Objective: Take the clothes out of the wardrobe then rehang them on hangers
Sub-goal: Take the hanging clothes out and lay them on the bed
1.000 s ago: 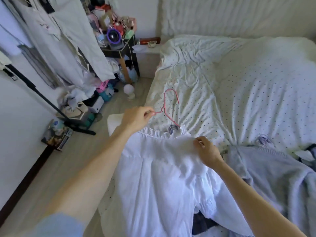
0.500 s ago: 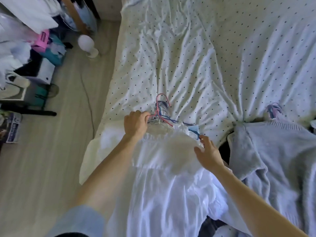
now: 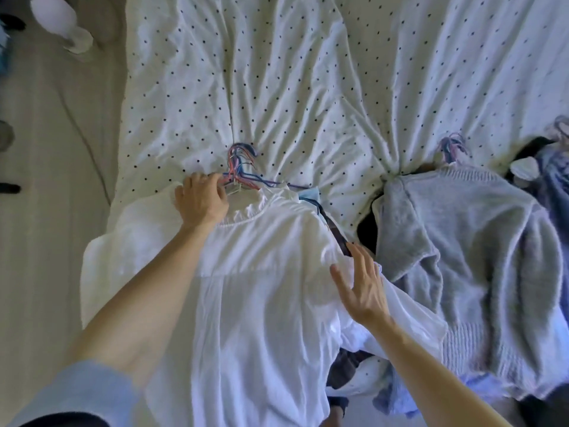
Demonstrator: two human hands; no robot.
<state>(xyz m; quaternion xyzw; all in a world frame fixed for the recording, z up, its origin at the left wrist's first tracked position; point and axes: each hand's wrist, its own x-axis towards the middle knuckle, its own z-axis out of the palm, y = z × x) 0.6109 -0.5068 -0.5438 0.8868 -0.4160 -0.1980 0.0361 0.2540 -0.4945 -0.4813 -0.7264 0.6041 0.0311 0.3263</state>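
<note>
Pale plank floor (image 3: 46,241) sits outboard of your L hand, w/ a round white bulb-shaped object (image 3: 54,13) at its far end. Next in is the white top (image 3: 261,303): thin, soft, slightly sheer fabric w/ a gathered, rounded neckline. It lies flat on the bed sheet (image 3: 277,72), creased off-white cotton w/ small dark dots.

Your L hand (image 3: 201,201) rests on the top's neckline, fingers curled round the necks of the wire hangers (image 3: 240,167). These are a tangled bunch of thin pink, blue & pale hooks, poking out just beyond your fingertips onto the sheet.

Btwn your hands the top's chest lies smooth. A light blue cloth (image 3: 309,194) & a dark strap (image 3: 335,232) peek from under its shoulder.

Your R hand (image 3: 363,291) is spread, fingers straight & apart, palm down on the top's shoulder/sleeve area, holding nothing.

Just outboard of the R hand lies a grey sweater (image 3: 462,241), a fuzzy, thick knit w/ ribbed hem, touching the top's sleeve. Beyond its collar is a 2nd hanger bunch (image 3: 451,149), well apart from both hands.
</note>
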